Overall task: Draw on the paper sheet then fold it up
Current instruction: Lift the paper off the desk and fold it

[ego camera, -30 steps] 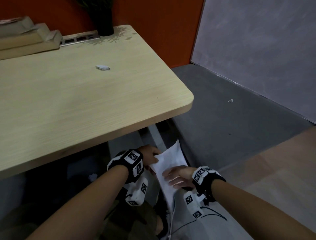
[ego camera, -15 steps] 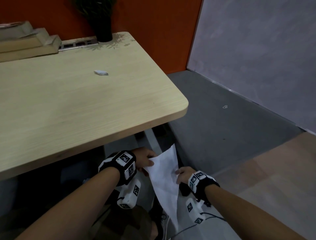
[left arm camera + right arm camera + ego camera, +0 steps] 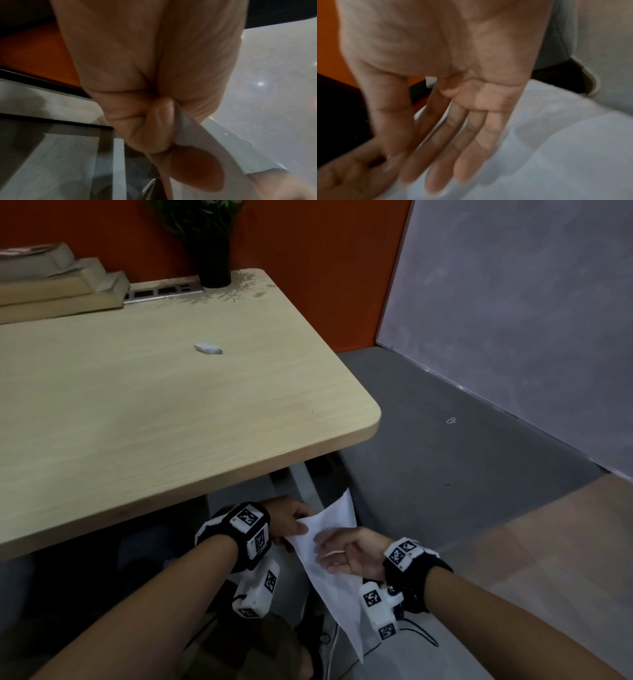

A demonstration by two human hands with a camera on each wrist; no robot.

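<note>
A white paper sheet (image 3: 337, 573) hangs below the table's front edge, over my lap. My left hand (image 3: 291, 523) pinches its upper left edge between thumb and curled fingers; the left wrist view shows the paper (image 3: 202, 138) caught at the thumb. My right hand (image 3: 337, 553) lies flat on the sheet with straight fingers, and in the right wrist view those fingers (image 3: 447, 155) spread over the pale paper (image 3: 556, 155). No pen is in view.
The wooden table (image 3: 154, 412) carries a small folded white paper (image 3: 208, 348), stacked boards (image 3: 58, 292) and a dark plant pot (image 3: 214, 265) at the back. Grey floor (image 3: 445, 460) lies to the right, with a grey panel wall (image 3: 531, 320).
My right hand let go of the sheet's right edge and moved onto its face with flat fingers. The left hand kept its pinch. The view shifted down slightly.
</note>
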